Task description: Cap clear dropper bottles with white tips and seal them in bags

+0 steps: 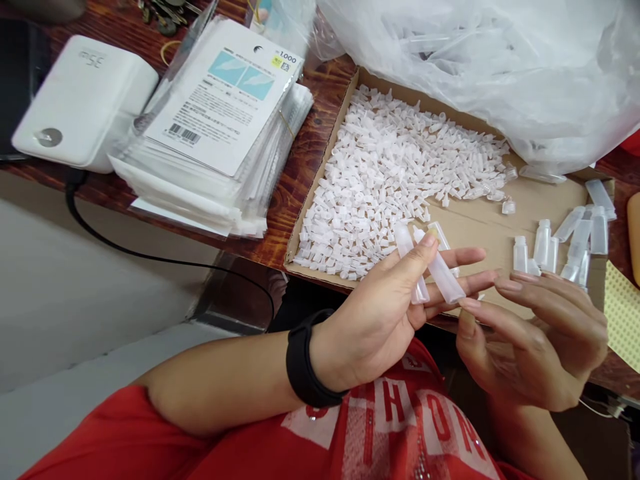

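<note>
Plastic tubes (pixel 447 280) sit pinched between the left hand's (pixel 383 310) thumb and fingers; from here, the right hand's (pixel 545 340) grip looks loosely spread beside them.

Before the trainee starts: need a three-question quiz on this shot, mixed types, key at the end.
1. Multiple choice: what does the left hand hold? A) a card; B) tubes; C) a bag.
2. True or false: the white pieces cover only part of the floor of the box.
3. Short answer: which wrist wears the black band?

Key: 1. B; 2. True, bare cardboard shows toward the right of the picture; 3. The left.
</note>
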